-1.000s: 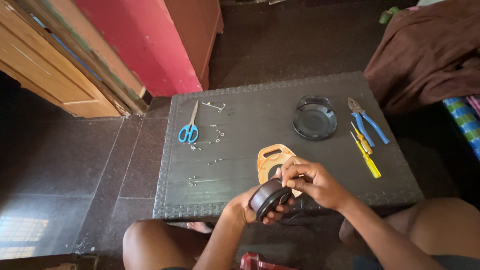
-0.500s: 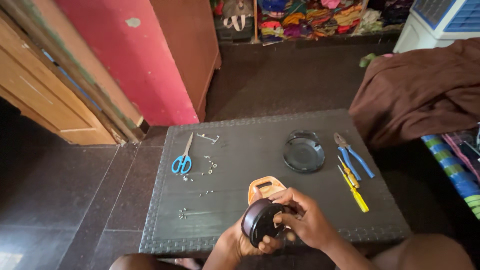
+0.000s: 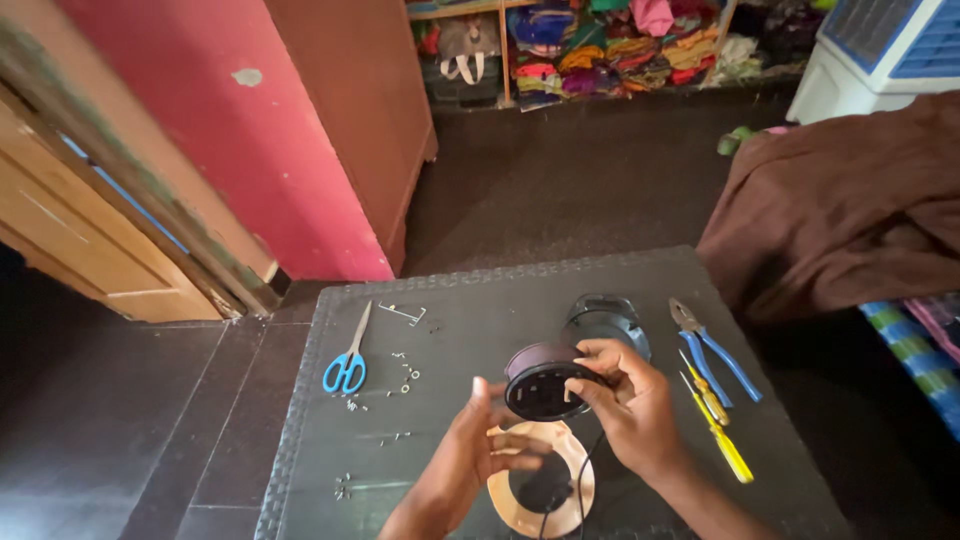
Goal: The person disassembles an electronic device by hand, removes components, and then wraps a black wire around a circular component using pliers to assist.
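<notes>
Now lifted clear of the tan ring-shaped piece [image 3: 540,480] on the dark table [image 3: 460,300], the round black part [image 3: 545,385] sat pinched in the right hand [image 3: 630,410]; the left hand [image 3: 470,450], fingers spread, had let go; pliers [image 3: 712,340] lay nearby

Black round part [image 3: 541,385], dark grey table [image 3: 480,300], blue-handled scissors [image 3: 347,362] and pliers [image 3: 712,347], yellow screwdrivers [image 3: 718,440], tan ring [image 3: 540,482], brown cloth [image 3: 840,215], red wall [image 3: 250,140].

A dark low table [image 3: 480,290] carried blue-handled scissors [image 3: 347,362] and scattered small screws [image 3: 405,375] at left, a black round cover [image 3: 605,318] far, blue-handled pliers [image 3: 712,345] and 2 yellow screwdrivers [image 3: 722,440] at right, and a tan ring [image 3: 540,485] near.
</notes>
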